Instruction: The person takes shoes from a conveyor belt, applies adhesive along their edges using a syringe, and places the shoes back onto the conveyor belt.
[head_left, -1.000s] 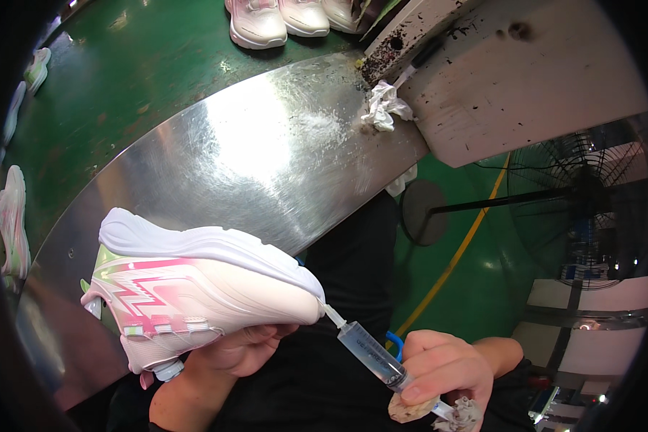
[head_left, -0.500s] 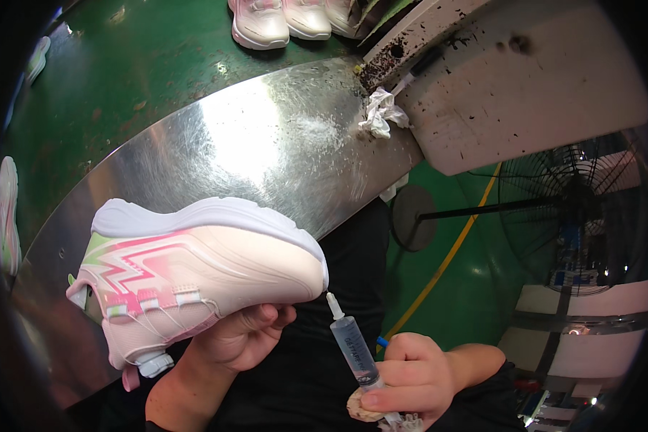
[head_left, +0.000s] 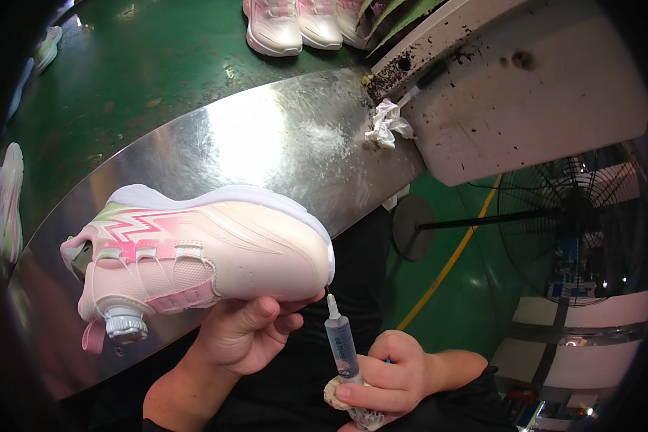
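Note:
My left hand (head_left: 246,335) is closed on a pale pink sneaker (head_left: 263,248) by its toe end. The shoe is tilted on its side, white sole upward, with a round silver-white lacing dial (head_left: 125,324) at the lower left. In my right hand (head_left: 394,378) is a clear plastic syringe (head_left: 342,342), slanted upward. Its thin tip meets or nearly meets the sole edge at the toe; exact contact is hard to tell. A crumpled off-white wad (head_left: 334,393) is pinched in the same hand, and a bit of a small blue object (head_left: 387,360) shows behind the fingers.
A steel table top (head_left: 266,155) borders a green surface (head_left: 144,79) with several similar sneakers (head_left: 273,29). Crumpled white tissue (head_left: 390,124) lies near a stained white panel (head_left: 525,93). To the right stands a black fan (head_left: 576,209) on the green floor.
The sneaker has rolled so more of its upper and lacing dial face me, its heel swinging left and up. My right hand with the syringe has shifted slightly left, following the toe.

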Tool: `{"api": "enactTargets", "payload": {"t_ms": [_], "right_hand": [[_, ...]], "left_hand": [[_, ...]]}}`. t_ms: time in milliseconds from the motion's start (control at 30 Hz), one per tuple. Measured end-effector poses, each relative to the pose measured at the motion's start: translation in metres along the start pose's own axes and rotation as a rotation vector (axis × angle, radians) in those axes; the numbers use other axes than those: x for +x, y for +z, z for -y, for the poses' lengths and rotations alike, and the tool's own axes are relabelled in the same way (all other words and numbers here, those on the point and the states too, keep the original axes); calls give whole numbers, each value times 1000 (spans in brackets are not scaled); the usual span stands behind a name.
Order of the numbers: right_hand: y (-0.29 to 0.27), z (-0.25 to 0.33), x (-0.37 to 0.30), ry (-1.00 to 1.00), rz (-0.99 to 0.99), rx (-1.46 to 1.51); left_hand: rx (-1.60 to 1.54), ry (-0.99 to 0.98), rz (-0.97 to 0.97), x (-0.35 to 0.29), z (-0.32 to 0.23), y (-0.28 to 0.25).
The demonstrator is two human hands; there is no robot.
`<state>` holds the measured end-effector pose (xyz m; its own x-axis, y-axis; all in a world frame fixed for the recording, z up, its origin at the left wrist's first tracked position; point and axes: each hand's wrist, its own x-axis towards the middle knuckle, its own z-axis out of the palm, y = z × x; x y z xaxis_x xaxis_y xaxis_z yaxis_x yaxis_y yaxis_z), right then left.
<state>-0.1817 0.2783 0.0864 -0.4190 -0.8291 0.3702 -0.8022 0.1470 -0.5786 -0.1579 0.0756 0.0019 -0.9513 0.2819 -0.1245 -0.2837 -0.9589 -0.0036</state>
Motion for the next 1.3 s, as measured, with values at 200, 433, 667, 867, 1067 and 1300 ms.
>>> {"api": "enactTargets", "payload": {"t_ms": [200, 433, 667, 867, 1067, 1300], "right_hand": [[-2, -1, 6, -22, -23, -32], [-2, -3, 4, -86, 35, -60], [7, -1, 1, -13, -16, -49], [19, -4, -28, -102, -374, -112], [-1, -89, -3, 17, -124, -187], [29, -156, 50, 84, -259, -204]], "left_hand": [[24, 17, -15, 1, -1, 7], [53, 21, -32, 1, 0, 9], [81, 5, -76, 1, -4, 9], [148, -43, -57, -4, -12, -3], [17, -17, -198, -85, -7, -10], [594, 201, -529, -117, -41, 9]]}}
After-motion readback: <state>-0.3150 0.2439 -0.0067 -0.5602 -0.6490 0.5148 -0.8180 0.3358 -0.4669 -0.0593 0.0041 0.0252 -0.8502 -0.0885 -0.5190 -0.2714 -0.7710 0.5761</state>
